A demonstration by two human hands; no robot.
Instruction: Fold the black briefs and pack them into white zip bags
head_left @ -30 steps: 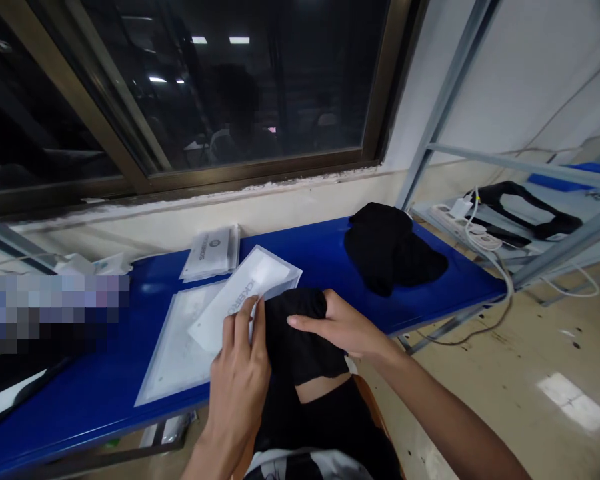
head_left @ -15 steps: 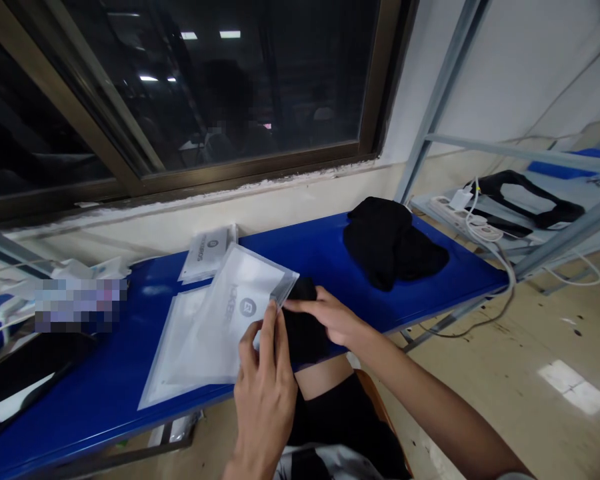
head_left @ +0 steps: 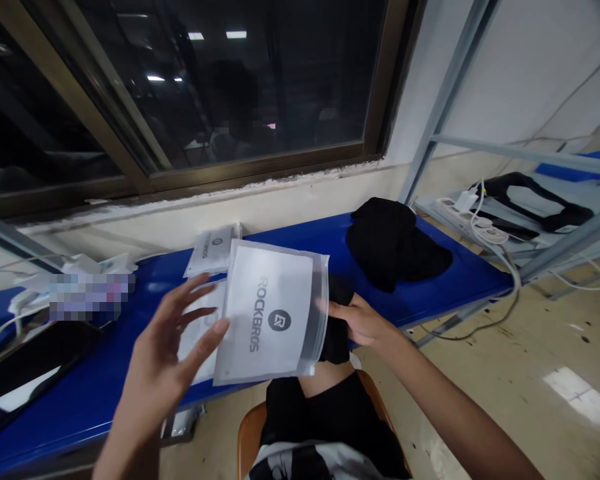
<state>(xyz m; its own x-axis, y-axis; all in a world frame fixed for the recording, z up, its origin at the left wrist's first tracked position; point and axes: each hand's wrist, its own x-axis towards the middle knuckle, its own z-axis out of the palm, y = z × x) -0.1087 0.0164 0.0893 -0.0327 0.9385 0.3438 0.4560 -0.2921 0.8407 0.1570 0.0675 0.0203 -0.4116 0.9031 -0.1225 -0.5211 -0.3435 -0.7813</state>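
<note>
My right hand (head_left: 363, 323) grips a folded black cloth (head_left: 337, 331) and presses against the right edge of a clear resealable bag (head_left: 267, 313). The bag has a white panel printed ROCKBROS and hangs in the air in front of me, hiding part of the cloth. My left hand (head_left: 165, 347) is open with its fingers spread, its thumb touching the bag's left edge. Beneath the bag, another flat bag (head_left: 199, 333) lies on the blue table (head_left: 55, 413), partly hidden.
A small stack of packets (head_left: 213, 250) and a black cloth heap (head_left: 395, 243) lie on the table. A dark tablet-like slab (head_left: 30, 357) sits at the left. To the right, a power strip (head_left: 467, 217) lies on a metal shelf (head_left: 565, 200). An orange chair (head_left: 250, 433) is beneath me.
The bag has lifted off the table and now faces me, its print upright. My left hand has let go of its corner and spread open, moving left. The cloth is now behind the bag.
</note>
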